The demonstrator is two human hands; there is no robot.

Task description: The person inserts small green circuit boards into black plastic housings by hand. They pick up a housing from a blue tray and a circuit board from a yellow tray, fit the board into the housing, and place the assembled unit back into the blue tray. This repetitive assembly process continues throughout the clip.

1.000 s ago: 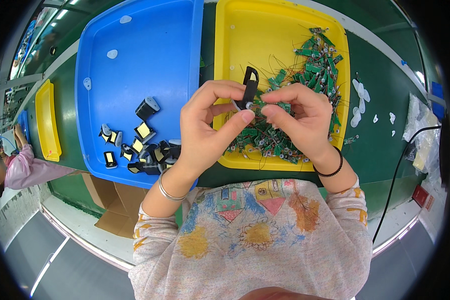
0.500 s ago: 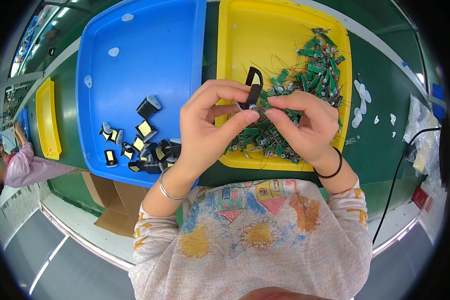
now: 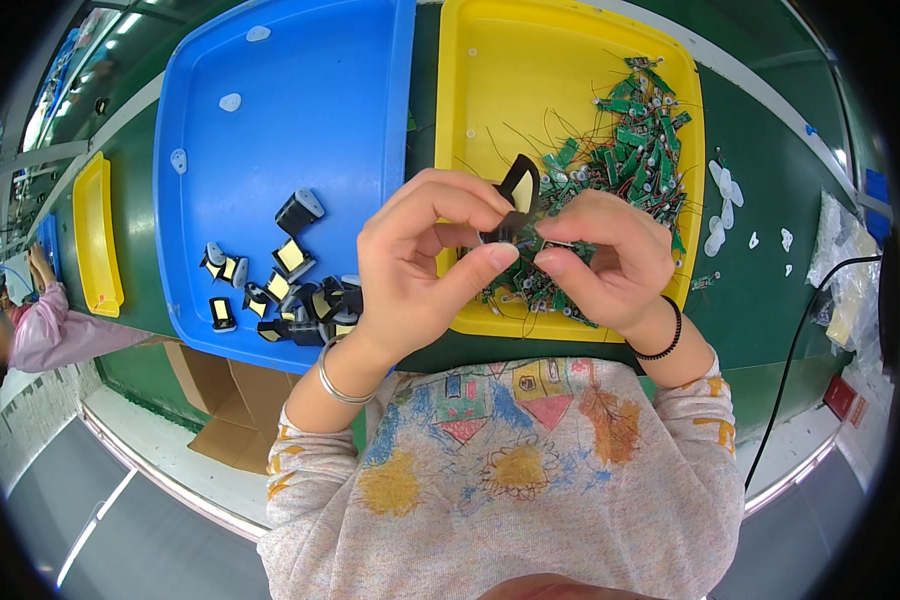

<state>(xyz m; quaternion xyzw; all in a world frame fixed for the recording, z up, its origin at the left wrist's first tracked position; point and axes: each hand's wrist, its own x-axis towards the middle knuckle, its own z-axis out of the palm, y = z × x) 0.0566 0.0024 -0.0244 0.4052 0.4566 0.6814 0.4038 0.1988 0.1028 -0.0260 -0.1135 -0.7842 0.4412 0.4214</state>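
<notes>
My left hand (image 3: 410, 265) is closed in a pinch on a black plastic housing (image 3: 517, 224), held up over the near left part of the yellow tray (image 3: 457, 90). The upper end of the housing is a thin black frame around a pale yellow patch. Facing it from the right, my right hand (image 3: 615, 260) has its thumb and index finger close together around a small thin piece, too small to make out. Behind and beneath both hands lies a heap of green circuit boards (image 3: 630, 160) with thin dark wires.
On the left, a blue tray (image 3: 285, 130) holds several black housings (image 3: 295, 212) with yellow patches. White flat pieces (image 3: 726, 200) and plastic bags (image 3: 842, 260) lie right of the yellow tray, near a black cable (image 3: 792, 345). Another person (image 3: 65, 325) works far left by a smaller yellow tray (image 3: 95, 240).
The black housing has come down slightly and tilted to the right, showing more of its yellow patch. My right fingers have turned a little beside it.
</notes>
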